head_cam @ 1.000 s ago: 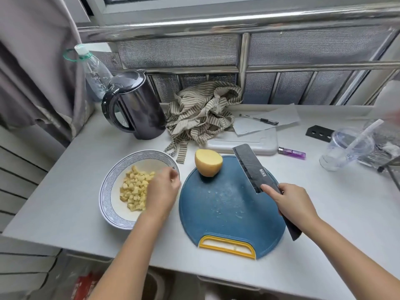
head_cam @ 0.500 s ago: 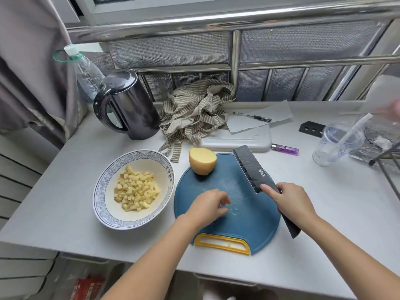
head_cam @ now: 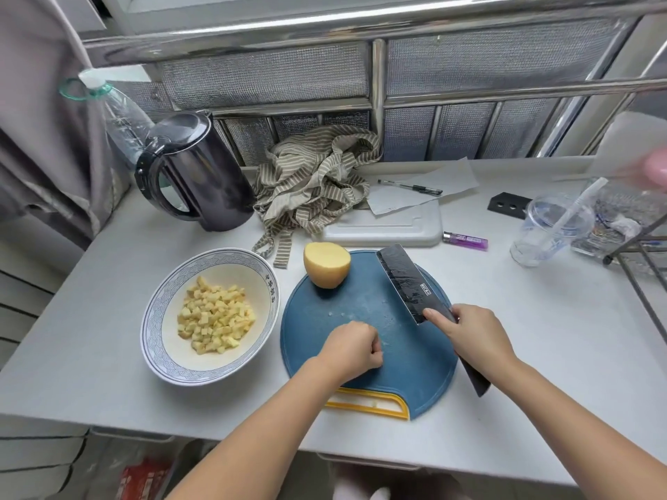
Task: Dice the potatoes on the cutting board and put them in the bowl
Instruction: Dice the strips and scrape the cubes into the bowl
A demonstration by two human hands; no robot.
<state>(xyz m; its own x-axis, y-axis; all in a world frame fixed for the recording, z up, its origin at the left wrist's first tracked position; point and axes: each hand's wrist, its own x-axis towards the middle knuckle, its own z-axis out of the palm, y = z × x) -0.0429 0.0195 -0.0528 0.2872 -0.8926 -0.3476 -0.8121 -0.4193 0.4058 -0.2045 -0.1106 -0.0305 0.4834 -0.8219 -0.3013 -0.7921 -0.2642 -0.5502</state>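
On the left of the table point(head_cam: 541, 337) the bowl point(head_cam: 158, 301) already holds a heap of diced potato point(head_cam: 214, 321), so a good part of the job looks done. What is left, by the look of it, is the potato half point(head_cam: 326, 263), which sits uncut at the far edge of the blue cutting board point(head_cam: 415, 373), cut face up, and a few pale crumbs on the board's bare middle. The person's left hand point(head_cam: 352, 346) rests on the near middle of the board with its fingers curled into a loose fist — whether they pinch a stray piece cannot be told. Further right, the right hand point(head_cam: 474, 339) is wrapped around the handle of the dark cleaver point(head_cam: 408, 283), forefinger laid on the blade, which lies across the board's right side well apart from the potato half. Against a second ago, the left hand has left the bowl and come across to the board; half a second ago its fingers were more open — the cleaver hand has hardly shifted.
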